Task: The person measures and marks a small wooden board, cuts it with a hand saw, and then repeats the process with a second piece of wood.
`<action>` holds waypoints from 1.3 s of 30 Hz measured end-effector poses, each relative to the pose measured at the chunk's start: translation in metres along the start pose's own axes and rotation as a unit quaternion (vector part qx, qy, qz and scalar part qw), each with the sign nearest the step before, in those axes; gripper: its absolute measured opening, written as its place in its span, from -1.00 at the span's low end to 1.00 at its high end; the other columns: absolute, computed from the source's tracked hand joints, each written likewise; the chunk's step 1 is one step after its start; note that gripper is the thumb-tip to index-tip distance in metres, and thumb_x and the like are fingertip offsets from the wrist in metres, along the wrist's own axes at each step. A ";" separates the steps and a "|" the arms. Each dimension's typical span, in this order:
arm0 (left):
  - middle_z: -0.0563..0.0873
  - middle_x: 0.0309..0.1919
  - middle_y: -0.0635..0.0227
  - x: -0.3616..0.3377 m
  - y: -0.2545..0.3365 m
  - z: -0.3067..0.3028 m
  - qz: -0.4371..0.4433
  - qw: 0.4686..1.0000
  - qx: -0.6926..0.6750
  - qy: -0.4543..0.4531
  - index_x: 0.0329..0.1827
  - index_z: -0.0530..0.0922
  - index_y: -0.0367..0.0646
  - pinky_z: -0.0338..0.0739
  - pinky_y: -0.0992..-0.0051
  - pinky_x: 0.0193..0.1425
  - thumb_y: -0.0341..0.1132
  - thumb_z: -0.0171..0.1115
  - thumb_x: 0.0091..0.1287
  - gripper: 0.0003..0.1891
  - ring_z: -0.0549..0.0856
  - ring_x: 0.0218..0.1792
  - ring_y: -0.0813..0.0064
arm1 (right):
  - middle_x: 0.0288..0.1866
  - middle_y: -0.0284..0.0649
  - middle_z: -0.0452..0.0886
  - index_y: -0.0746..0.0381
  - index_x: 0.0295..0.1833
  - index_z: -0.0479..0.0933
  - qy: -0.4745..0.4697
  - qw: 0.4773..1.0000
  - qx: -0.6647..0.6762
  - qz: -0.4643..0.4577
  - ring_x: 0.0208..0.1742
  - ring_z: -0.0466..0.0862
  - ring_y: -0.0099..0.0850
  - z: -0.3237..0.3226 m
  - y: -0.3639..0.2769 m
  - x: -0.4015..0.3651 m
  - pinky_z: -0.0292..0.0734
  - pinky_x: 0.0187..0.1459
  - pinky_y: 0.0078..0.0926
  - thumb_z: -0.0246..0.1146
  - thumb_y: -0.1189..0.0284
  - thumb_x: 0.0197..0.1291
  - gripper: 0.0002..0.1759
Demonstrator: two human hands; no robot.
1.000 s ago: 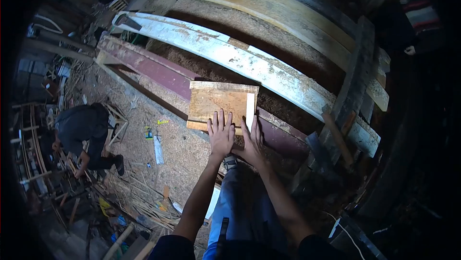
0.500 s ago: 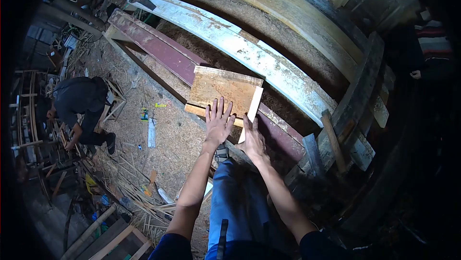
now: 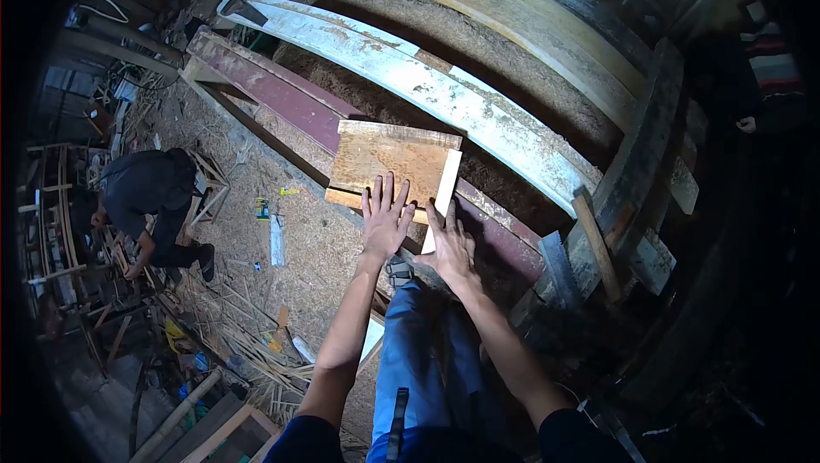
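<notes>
Board (image 3: 389,155) is lying at 12 o'clock from both hands, across the maroon beam (image 3: 295,115), apparently for support. Left hand (image 3: 384,228) is resting open, fingers splaying over its 6 o'clock edge, likely steadying. Right hand (image 3: 453,249) is touching pale strip (image 3: 448,177) at 4 o'clock; cannot tell whether grip is closing.

Cool light brightens the long, lens-bowed, white-painted wooden beam (image 3: 414,85); far right of it, shadow seemingly swallows detail.

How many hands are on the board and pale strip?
2: your left hand, spread over the near edge of the board, and your right hand, on the near part of the pale strip. None seems hidden.
</notes>
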State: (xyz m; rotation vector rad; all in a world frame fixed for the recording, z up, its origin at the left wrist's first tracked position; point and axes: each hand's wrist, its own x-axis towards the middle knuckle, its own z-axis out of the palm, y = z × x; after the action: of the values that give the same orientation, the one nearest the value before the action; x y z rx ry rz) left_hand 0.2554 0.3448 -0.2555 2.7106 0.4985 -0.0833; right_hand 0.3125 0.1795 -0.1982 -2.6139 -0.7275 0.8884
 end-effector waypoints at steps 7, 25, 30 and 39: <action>0.02 0.80 0.16 0.000 -0.001 0.001 0.004 1.000 -0.001 0.009 0.77 0.21 0.17 -0.41 -0.06 0.78 0.14 -0.15 0.69 -0.35 -0.08 0.79 0.06 | 0.81 0.16 -0.04 -0.17 0.80 -0.05 0.010 0.999 0.027 -0.017 0.58 0.43 0.16 0.003 0.006 0.000 0.46 0.41 0.16 0.79 0.09 -0.26 0.54; 0.03 0.79 0.13 0.000 -0.002 -0.001 0.008 1.000 -0.014 0.014 0.77 0.21 0.16 -0.38 -0.08 0.78 0.15 -0.13 0.69 -0.34 -0.08 0.78 0.04 | 0.11 0.14 0.68 0.25 0.58 0.30 0.217 0.931 0.293 0.008 0.02 0.75 0.10 0.020 0.014 0.010 0.64 0.03 0.07 0.54 0.15 0.23 -0.08; 0.05 0.79 0.12 -0.001 -0.002 -0.001 0.009 1.000 -0.021 0.015 0.76 0.23 0.15 -0.37 -0.09 0.78 0.15 -0.13 0.69 -0.34 -0.06 0.78 0.03 | -0.19 -0.05 0.71 0.27 0.18 0.66 0.253 0.932 0.254 0.047 -0.18 0.75 0.00 0.022 0.012 0.011 0.64 -0.13 -0.01 0.55 0.11 0.19 -0.41; 0.04 0.79 0.08 0.000 0.000 -0.005 0.005 1.000 -0.028 0.001 0.76 0.23 0.10 -0.37 -0.07 0.78 0.14 -0.12 0.69 -0.33 -0.09 0.79 0.05 | -0.14 -0.05 0.72 0.15 -0.08 0.70 0.280 0.933 0.184 0.132 -0.13 0.76 0.06 0.014 0.004 0.000 0.65 -0.15 0.05 0.44 0.07 0.17 -0.61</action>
State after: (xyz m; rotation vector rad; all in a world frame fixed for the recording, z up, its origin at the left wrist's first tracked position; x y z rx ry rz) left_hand 0.2551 0.3471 -0.2505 2.6580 0.4815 -0.0625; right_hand 0.3051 0.1778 -0.2102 -2.4552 -0.0484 0.2578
